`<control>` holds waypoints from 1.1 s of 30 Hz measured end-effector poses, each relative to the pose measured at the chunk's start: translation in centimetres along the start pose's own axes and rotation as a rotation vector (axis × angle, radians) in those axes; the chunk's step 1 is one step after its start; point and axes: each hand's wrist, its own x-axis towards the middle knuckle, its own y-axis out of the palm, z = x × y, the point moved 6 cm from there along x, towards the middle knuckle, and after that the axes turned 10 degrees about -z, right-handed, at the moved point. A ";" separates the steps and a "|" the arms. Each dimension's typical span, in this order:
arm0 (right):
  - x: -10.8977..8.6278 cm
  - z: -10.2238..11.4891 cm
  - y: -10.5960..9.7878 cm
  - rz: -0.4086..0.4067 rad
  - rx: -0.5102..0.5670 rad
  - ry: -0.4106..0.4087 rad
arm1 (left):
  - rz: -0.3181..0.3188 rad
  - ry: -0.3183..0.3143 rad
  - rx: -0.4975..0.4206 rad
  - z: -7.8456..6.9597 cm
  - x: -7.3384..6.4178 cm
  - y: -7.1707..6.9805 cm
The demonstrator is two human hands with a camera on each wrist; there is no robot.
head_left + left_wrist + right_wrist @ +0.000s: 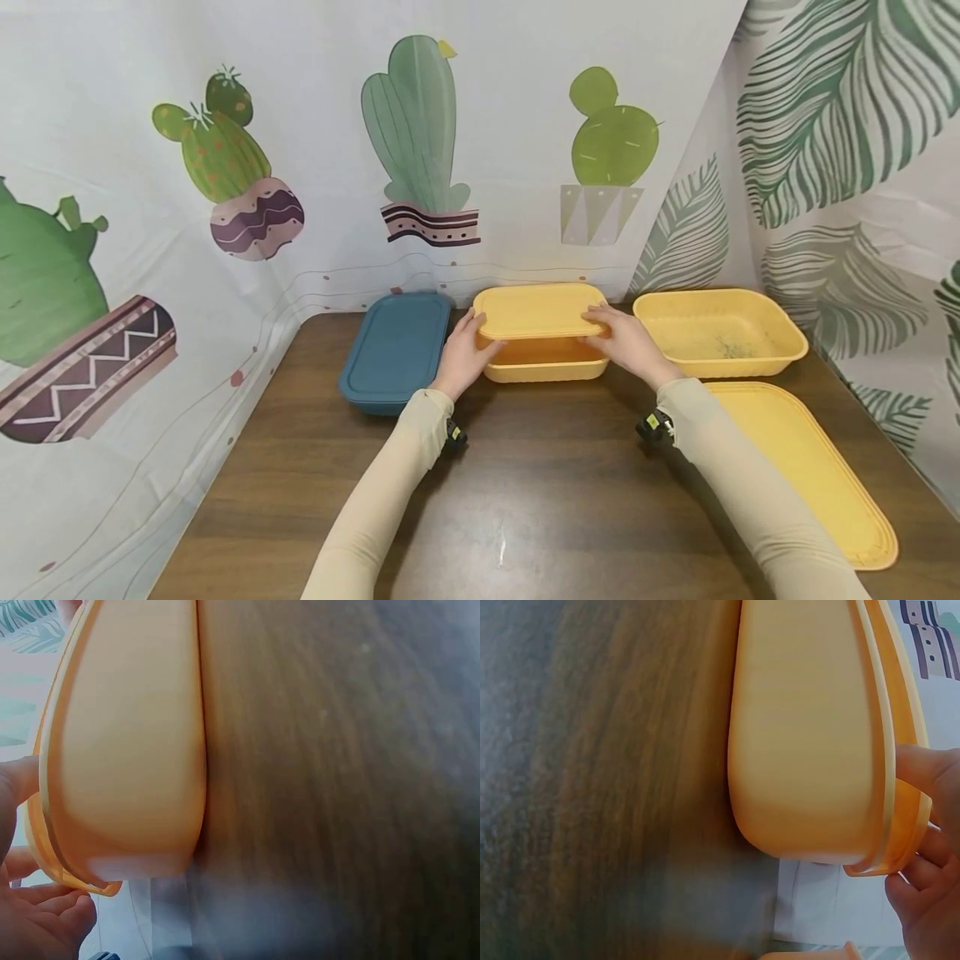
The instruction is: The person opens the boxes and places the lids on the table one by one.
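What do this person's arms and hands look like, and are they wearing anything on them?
The left sleeve and right sleeve are long, plain and pale cream, reaching about to the wrists. A small black device with a yellow-green mark shows at each wrist: left device, right device. The left hand and right hand wear no gloves.

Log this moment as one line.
yellow lid: raised at front; left hand: grips left end; right hand: grips right end; middle container: partly uncovered; blue container: lidded
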 end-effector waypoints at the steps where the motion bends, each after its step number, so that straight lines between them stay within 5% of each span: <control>1: 0.0 0.0 0.0 -0.006 0.005 0.002 | -0.005 -0.003 -0.005 0.0 0.0 0.0; 17: 0.1 0.1 -0.1 -0.120 0.012 -0.050 | -0.123 -0.034 -0.016 -0.3 0.5 -0.2; 26: 0.1 0.3 -0.1 -0.192 0.022 -0.115 | -0.201 0.021 -0.024 -0.9 0.7 -0.8; 33: -0.1 0.6 -0.5 -0.224 0.042 -0.156 | -0.202 0.032 -0.038 -1.2 0.7 -1.2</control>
